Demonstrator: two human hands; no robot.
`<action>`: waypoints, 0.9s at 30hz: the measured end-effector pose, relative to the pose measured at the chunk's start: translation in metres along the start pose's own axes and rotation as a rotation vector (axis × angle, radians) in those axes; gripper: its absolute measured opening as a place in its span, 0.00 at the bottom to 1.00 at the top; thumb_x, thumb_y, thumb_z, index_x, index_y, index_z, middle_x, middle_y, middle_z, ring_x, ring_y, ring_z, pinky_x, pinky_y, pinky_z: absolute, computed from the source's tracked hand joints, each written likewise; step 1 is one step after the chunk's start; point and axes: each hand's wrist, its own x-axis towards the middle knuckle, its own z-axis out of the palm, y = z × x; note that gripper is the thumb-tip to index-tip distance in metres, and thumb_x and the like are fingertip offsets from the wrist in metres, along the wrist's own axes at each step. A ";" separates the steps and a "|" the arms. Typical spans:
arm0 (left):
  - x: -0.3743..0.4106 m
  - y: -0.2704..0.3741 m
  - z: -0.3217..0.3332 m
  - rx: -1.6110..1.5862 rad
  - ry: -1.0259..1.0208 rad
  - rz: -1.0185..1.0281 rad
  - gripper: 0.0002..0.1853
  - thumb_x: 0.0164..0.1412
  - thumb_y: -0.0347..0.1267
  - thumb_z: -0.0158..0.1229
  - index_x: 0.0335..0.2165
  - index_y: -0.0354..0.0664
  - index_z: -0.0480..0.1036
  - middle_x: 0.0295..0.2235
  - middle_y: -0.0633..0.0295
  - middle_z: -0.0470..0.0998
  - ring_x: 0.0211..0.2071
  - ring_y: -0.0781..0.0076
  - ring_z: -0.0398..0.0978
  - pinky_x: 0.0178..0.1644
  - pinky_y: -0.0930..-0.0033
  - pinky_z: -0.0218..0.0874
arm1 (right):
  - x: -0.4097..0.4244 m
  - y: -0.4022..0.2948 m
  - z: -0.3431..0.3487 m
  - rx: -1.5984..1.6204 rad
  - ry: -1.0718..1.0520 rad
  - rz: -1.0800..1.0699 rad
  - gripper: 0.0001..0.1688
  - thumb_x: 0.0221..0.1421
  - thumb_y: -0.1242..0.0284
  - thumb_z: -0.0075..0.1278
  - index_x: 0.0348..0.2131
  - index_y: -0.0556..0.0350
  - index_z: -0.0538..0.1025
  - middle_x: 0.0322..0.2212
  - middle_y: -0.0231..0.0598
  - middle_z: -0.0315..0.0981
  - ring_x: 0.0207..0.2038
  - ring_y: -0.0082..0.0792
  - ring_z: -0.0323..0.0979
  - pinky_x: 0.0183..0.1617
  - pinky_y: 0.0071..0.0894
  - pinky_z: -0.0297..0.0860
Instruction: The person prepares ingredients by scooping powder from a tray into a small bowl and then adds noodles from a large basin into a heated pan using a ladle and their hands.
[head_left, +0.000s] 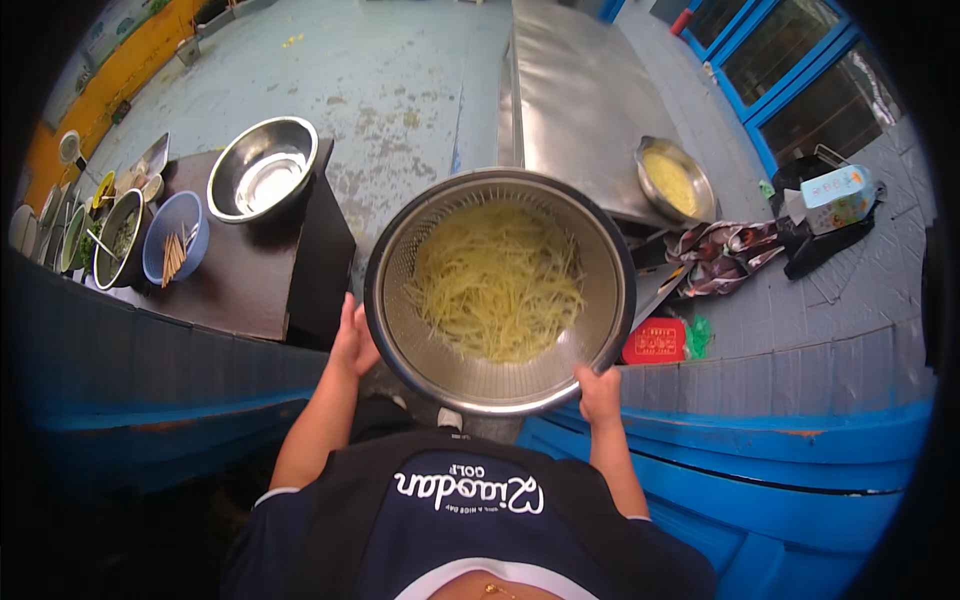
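Note:
A large perforated steel colander (517, 379) is in front of my body, with pale yellow-green shredded vegetable (502, 285) in it. My right hand (600, 394) grips its rim at the lower right. At the left side, my left hand (356, 341) is beside the rim with the fingers spread and the palm towards the colander; whether it touches the underside cannot be told. To the left, an empty steel basin (262, 169) stands on a dark brown table. A second steel bowl (701, 184) with yellow shreds in water is on the right, at the steel table's near corner.
On the dark table (247, 277) are a blue plastic basket (176, 238) with wooden chopsticks and several bowls. A long steel table (592, 97) extends ahead. At right are a red plastic item (654, 340), a patterned cloth (720, 259) and a light-blue package (836, 196) on a grey surface.

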 end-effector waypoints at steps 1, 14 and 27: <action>0.016 0.016 0.020 -0.012 0.028 0.014 0.37 0.58 0.58 0.33 0.50 0.38 0.61 0.46 0.52 0.69 0.47 0.58 0.67 0.53 0.56 0.56 | 0.029 -0.007 0.006 -0.009 -0.058 -0.034 0.09 0.44 0.77 0.46 0.27 0.68 0.72 0.23 0.33 0.71 0.25 0.21 0.66 0.29 0.24 0.63; 0.432 0.201 0.012 -0.177 0.058 0.164 0.44 0.53 0.64 0.34 0.52 0.36 0.59 0.48 0.51 0.66 0.48 0.56 0.66 0.51 0.57 0.59 | 0.455 -0.065 0.203 0.102 -0.083 -0.014 0.17 0.42 0.82 0.42 0.36 0.71 0.71 0.30 0.38 0.71 0.31 0.27 0.69 0.37 0.24 0.65; 0.616 0.368 -0.071 0.190 0.353 0.043 0.24 0.47 0.20 0.51 0.46 0.34 0.63 0.38 0.51 0.73 0.36 0.62 0.74 0.37 0.57 0.70 | 0.859 -0.066 0.400 -0.153 -0.553 0.162 0.19 0.46 0.81 0.42 0.41 0.69 0.68 0.34 0.40 0.70 0.35 0.29 0.69 0.38 0.27 0.65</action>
